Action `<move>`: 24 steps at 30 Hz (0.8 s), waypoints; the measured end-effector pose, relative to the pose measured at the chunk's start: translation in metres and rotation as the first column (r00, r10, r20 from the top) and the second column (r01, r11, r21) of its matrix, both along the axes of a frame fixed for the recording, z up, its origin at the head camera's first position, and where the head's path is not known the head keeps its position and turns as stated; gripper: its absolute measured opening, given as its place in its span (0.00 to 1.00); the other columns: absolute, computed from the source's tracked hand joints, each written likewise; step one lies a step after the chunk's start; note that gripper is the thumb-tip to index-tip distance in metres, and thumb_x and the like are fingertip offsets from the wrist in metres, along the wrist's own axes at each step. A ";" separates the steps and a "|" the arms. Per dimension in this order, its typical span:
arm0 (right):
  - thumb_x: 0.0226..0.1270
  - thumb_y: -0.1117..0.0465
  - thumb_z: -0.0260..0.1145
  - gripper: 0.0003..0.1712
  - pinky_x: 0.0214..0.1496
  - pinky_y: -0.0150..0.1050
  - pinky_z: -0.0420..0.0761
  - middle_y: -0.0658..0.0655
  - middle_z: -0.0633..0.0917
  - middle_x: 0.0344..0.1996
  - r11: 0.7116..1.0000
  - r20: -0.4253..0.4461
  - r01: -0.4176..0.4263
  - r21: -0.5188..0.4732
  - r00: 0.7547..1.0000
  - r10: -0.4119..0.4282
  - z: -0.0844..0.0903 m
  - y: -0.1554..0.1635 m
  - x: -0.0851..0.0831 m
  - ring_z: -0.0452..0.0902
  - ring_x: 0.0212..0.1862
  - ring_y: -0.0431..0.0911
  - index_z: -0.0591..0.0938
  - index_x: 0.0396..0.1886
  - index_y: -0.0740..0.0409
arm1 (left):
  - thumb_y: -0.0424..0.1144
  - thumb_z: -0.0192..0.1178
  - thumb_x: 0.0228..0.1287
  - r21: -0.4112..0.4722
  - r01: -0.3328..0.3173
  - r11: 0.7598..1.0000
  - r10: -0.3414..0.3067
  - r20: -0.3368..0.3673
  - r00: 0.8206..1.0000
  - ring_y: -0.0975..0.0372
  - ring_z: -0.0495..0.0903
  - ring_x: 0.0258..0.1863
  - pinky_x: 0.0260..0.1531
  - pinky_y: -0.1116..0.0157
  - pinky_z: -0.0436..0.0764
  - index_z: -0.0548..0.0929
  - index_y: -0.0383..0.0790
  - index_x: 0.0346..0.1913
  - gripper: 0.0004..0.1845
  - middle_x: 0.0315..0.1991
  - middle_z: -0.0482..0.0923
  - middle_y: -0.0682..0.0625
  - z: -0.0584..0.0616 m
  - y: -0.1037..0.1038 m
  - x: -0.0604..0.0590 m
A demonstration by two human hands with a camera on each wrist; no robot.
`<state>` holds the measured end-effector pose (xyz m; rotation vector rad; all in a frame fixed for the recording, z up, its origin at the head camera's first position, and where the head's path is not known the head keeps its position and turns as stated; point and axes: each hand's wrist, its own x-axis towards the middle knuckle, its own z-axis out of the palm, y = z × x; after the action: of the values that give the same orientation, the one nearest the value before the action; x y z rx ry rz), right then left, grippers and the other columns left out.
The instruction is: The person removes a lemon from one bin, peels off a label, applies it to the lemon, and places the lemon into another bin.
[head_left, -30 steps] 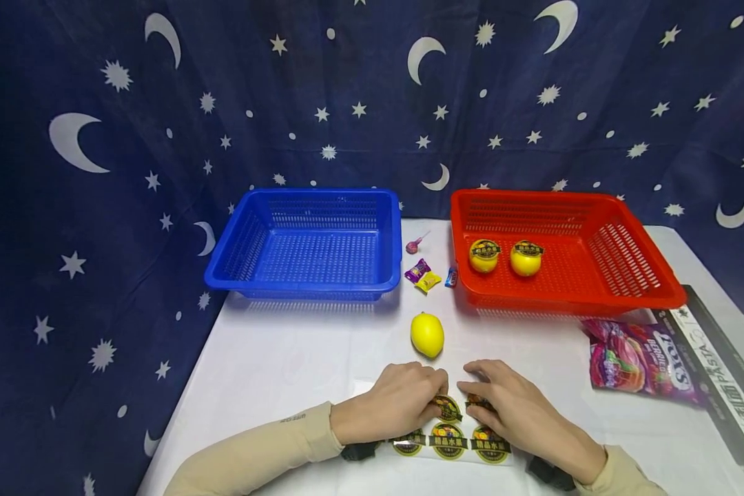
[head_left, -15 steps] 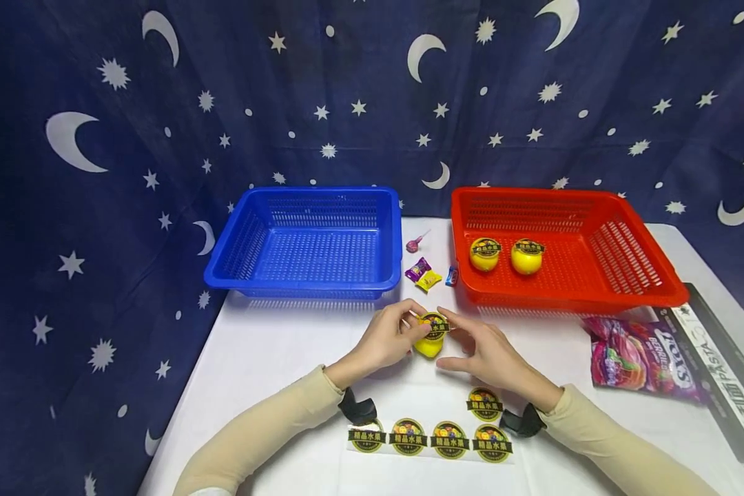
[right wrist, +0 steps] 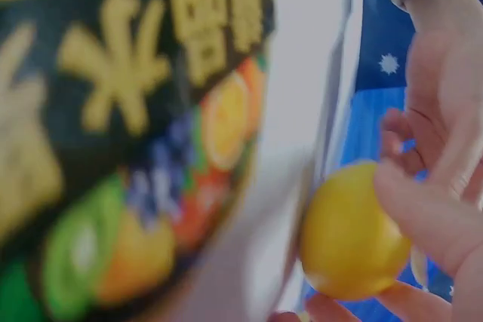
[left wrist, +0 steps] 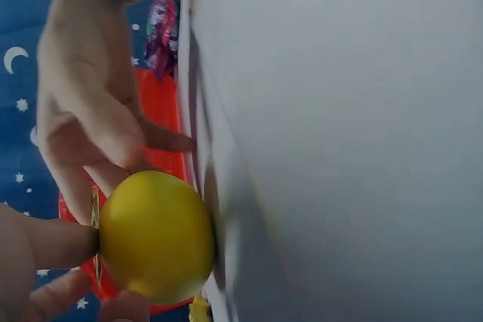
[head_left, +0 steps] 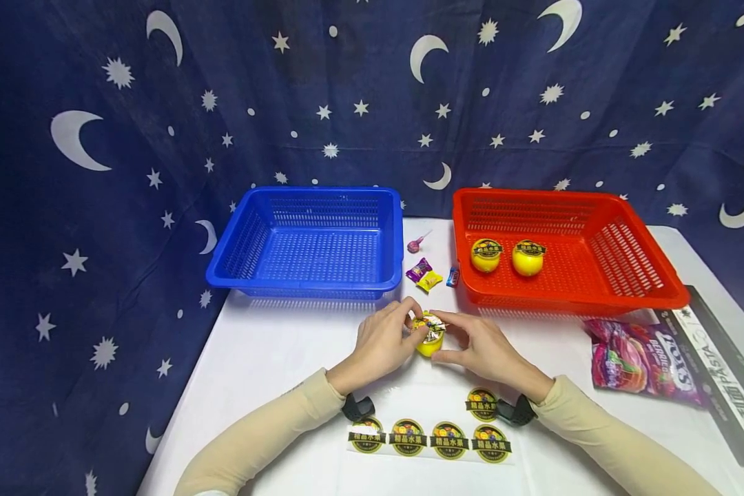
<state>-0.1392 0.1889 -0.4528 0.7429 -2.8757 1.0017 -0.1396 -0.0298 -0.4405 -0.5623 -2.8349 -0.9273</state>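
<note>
Both hands have closed in tighter on the lemon since half a second ago, and the round sticker now sits pressed on top of it. Left hand (head_left: pixel 384 339) curls its fingers round the yellow lemon (head_left: pixel 430 342) on the white table (head_left: pixel 273 358), right hand (head_left: pixel 479 346) pinches it from the other side, sticker (head_left: pixel 428 326) between their fingertips. Blue basket (head_left: pixel 310 241) behind left, sticker sheet (head_left: pixel 430 439) below, red basket (head_left: pixel 570 248) right.
</note>
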 end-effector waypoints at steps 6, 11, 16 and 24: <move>0.55 0.55 0.81 0.33 0.43 0.44 0.89 0.58 0.89 0.54 0.987 -0.082 -0.019 -0.160 0.997 0.005 0.004 0.002 0.001 0.90 0.49 0.53 0.85 0.62 0.55 | 0.50 0.67 0.67 -0.025 0.004 1.000 -0.007 -0.097 0.995 0.69 0.75 0.24 0.20 0.71 0.67 0.88 0.57 0.47 0.09 0.41 0.83 0.56 -0.001 0.001 0.003; 0.61 0.60 0.77 0.22 0.46 0.41 0.88 0.59 0.89 0.54 0.986 -0.157 -0.039 -0.164 0.988 0.013 -0.002 -0.004 -0.003 0.89 0.51 0.53 0.88 0.55 0.56 | 0.51 0.68 0.67 -0.012 0.027 1.000 -0.028 -0.130 0.991 0.71 0.85 0.28 0.23 0.74 0.69 0.92 0.55 0.48 0.11 0.44 0.90 0.59 -0.003 -0.003 -0.001; 0.61 0.64 0.77 0.21 0.47 0.41 0.88 0.62 0.88 0.54 0.975 -0.077 -0.020 -0.222 0.997 0.003 -0.003 -0.007 -0.006 0.89 0.52 0.54 0.88 0.54 0.61 | 0.50 0.72 0.63 0.055 0.042 0.998 -0.037 -0.075 0.997 0.71 0.76 0.16 0.18 0.73 0.64 0.93 0.52 0.45 0.11 0.46 0.91 0.55 -0.004 -0.007 -0.008; 0.68 0.62 0.71 0.24 0.64 0.59 0.78 0.62 0.84 0.61 0.991 -0.039 -0.008 -0.137 0.999 0.003 -0.002 -0.007 -0.005 0.81 0.63 0.60 0.83 0.63 0.61 | 0.49 0.71 0.62 0.063 0.046 0.997 -0.042 -0.065 0.997 0.67 0.79 0.17 0.19 0.73 0.66 0.92 0.49 0.47 0.13 0.47 0.90 0.54 -0.005 -0.008 -0.009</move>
<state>-0.1439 0.1820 -0.4548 0.7518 -2.7397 1.1577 -0.1485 -0.0375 -0.4458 -0.6375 -2.7360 -0.9853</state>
